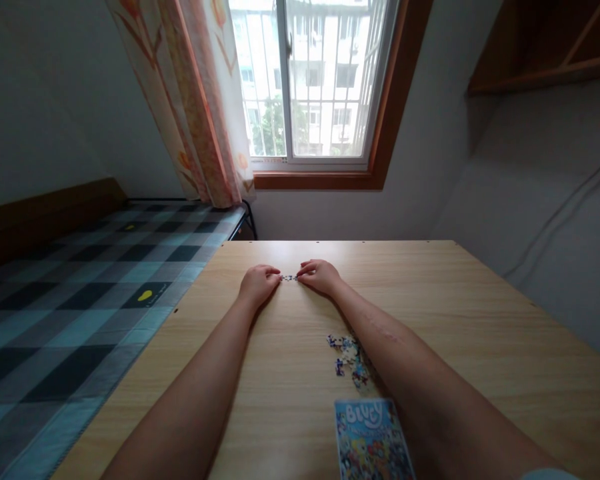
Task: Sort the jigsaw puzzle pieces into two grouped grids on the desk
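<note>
Toward the far side of the table, a short row of small jigsaw puzzle pieces lies flat between my two hands. My left hand has its fingertips closed on the left end of that row. At the right end, the fingers of my right hand are pinched on a piece. My fingertips partly cover both end pieces. Beside my right forearm lies a loose pile of jigsaw pieces, its right edge partly hidden by the arm. Nearer to me is a blue puzzle box marked "Bluey".
The light wooden table stretches toward a window with a floral curtain. A bed with a checked cover stands along the left side. A wall shelf hangs at the upper right, above a cable.
</note>
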### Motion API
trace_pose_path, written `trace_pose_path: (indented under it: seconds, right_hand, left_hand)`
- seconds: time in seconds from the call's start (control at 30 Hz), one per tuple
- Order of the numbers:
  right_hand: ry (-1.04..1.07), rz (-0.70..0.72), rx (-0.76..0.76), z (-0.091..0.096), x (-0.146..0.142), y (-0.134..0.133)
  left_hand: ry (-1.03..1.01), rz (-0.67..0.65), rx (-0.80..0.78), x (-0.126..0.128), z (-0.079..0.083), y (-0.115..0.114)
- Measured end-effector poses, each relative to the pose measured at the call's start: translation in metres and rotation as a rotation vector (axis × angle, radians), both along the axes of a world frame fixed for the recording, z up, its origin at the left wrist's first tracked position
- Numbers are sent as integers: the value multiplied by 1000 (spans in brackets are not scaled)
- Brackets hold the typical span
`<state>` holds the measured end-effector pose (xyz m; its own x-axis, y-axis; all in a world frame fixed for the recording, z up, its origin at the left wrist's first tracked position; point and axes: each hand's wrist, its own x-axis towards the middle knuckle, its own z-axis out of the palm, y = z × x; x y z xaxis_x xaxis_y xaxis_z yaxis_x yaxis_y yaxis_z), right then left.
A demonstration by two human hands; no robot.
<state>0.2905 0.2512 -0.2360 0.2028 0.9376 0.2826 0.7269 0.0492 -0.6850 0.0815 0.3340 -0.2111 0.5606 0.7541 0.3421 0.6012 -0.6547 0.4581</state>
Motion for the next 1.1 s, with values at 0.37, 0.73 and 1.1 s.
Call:
trace_pose_path:
  seconds: [0.37, 0.73, 1.1]
  right_hand:
    - [11, -5, 21, -1, -1, -3]
    - [-26, 9, 31, -1, -1, -1]
    - [-8, 2, 32, 0, -1, -2]
  left_hand:
    - [5, 4, 3, -1, -2, 2]
    - [12, 4, 1, 0, -1, 1]
    - [9, 4, -9, 0, -2, 1]
